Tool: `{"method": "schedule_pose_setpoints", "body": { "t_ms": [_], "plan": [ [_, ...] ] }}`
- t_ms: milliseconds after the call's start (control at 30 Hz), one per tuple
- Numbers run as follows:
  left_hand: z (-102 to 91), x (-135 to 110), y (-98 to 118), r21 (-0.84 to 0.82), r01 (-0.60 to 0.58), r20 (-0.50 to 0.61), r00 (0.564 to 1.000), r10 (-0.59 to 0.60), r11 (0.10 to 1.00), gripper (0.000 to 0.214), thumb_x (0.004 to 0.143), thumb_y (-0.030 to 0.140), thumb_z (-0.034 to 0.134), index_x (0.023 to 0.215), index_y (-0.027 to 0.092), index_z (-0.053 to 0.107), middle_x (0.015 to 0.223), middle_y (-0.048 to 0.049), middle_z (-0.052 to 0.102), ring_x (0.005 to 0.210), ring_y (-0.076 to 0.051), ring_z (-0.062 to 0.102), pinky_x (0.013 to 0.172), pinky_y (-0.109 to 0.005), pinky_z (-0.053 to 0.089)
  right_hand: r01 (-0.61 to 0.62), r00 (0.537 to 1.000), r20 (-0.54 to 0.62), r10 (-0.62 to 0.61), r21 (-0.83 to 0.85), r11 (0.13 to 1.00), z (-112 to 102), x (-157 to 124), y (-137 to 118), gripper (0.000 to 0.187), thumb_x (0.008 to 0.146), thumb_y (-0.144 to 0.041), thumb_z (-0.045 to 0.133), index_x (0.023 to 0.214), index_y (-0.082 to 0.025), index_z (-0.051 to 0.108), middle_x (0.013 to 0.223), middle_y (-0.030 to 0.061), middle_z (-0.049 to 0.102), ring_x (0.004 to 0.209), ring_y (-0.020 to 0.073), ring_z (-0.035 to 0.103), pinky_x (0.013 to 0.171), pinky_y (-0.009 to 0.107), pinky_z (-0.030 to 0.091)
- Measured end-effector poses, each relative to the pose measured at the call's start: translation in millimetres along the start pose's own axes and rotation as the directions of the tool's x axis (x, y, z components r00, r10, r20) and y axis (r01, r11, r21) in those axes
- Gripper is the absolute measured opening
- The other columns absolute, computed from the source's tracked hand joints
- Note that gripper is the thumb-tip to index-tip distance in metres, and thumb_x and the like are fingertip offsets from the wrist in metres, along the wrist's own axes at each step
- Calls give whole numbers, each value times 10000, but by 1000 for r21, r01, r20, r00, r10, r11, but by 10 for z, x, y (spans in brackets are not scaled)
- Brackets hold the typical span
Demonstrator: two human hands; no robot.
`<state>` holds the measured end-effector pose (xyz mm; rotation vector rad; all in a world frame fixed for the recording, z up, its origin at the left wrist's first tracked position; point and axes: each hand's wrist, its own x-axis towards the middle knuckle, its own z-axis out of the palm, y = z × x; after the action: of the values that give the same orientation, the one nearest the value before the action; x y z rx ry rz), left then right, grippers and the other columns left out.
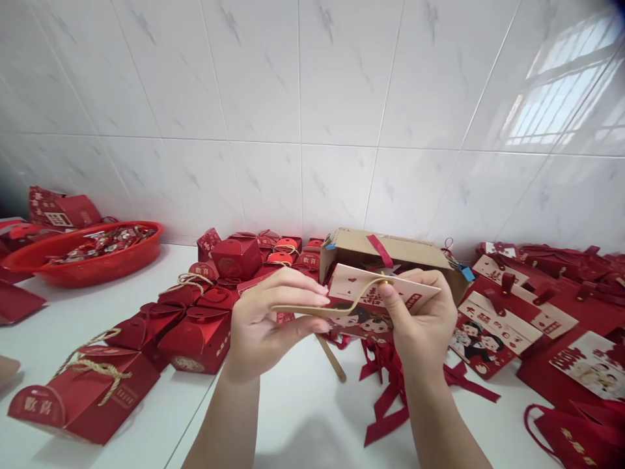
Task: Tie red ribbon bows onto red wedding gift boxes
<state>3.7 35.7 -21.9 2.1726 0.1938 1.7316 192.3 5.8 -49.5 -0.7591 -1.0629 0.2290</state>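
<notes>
A small red-and-cream gift box [354, 280] printed with cartoon figures is held up in front of me. My right hand [426, 319] grips its right side, with the thumb beside a gold stud on the top edge. From that stud a tan strap [336, 311] curves left. My left hand [266, 319] pinches the strap's free end between thumb and fingers. Below the box another tan strap end [333, 359] hangs down. Red ribbons [385, 391] lie on the white table [303, 417] under my right hand. My fingers hide parts of the box.
An open cardboard box [400, 244] stands behind my hands. Several red candy boxes [195, 339], some tied with cord, fill the left middle. Farther left is a red basin [49, 270] of wrapped sweets. Red gift bags [498, 339] crowd the right. A tiled wall [303, 98] closes the back.
</notes>
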Motion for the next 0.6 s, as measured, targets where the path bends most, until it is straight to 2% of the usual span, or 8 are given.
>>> {"method": "schedule_pose_setpoints", "body": {
  "t_ms": [67,133,200,267,367,467,533,600],
  "plan": [
    [17,-12,29,-128,12,-12,1000,-14,992,81,801,227,691,875,208,716,810,-56,700,752,-181,655,684,-325,540,33,998,57,-32,-2,999,14,-13,2,222,747,-166,723,762,-207,506,704,-29,577,607,103,565,549,218,458],
    [45,-25,66,-218,60,-107,991,-85,974,95,851,230,631,925,207,687,716,-28,679,650,-152,642,603,-291,526,73,986,147,-74,12,997,18,-27,18,222,739,-128,717,775,-208,513,723,-22,585,634,115,574,554,230,460],
    [50,-33,106,-226,129,-211,961,-178,966,174,860,229,622,1033,221,626,685,4,662,560,-118,615,529,-243,496,111,971,211,-114,28,993,13,-38,38,225,732,-100,712,798,-210,526,736,-16,589,644,121,574,545,235,454],
    [10,-33,146,-147,204,-236,943,-234,968,270,834,270,654,1088,222,574,749,-4,666,585,-111,612,511,-216,479,143,965,218,-147,31,989,3,-42,53,233,725,-83,711,808,-209,533,741,-13,588,649,125,574,542,238,451],
    [-119,-33,190,44,282,-111,955,-276,958,401,730,315,752,1071,198,576,826,-33,657,737,-148,630,616,-235,523,156,972,177,-155,10,988,-12,-36,60,244,715,-78,719,807,-206,533,758,-3,594,663,134,584,547,247,457],
    [-224,-47,209,169,286,46,954,-297,943,444,690,177,781,1091,205,594,815,-17,672,749,-149,653,723,-262,556,128,984,121,-127,1,992,-22,-19,57,232,723,-88,717,798,-206,532,766,2,592,657,137,584,540,253,463],
    [-236,-57,209,142,261,85,958,-275,955,408,726,87,730,1093,212,600,788,-5,680,713,-135,659,702,-253,568,120,989,88,-121,14,993,-29,-3,62,221,732,-92,709,794,-206,530,764,1,589,658,134,580,544,251,466],
    [-210,-55,205,45,211,36,976,-213,976,395,754,49,687,1098,215,586,753,3,677,698,-143,666,661,-262,577,128,988,85,-130,25,991,-42,13,73,221,734,-88,705,797,-206,529,768,3,589,665,133,577,549,251,463]
  ]
}}
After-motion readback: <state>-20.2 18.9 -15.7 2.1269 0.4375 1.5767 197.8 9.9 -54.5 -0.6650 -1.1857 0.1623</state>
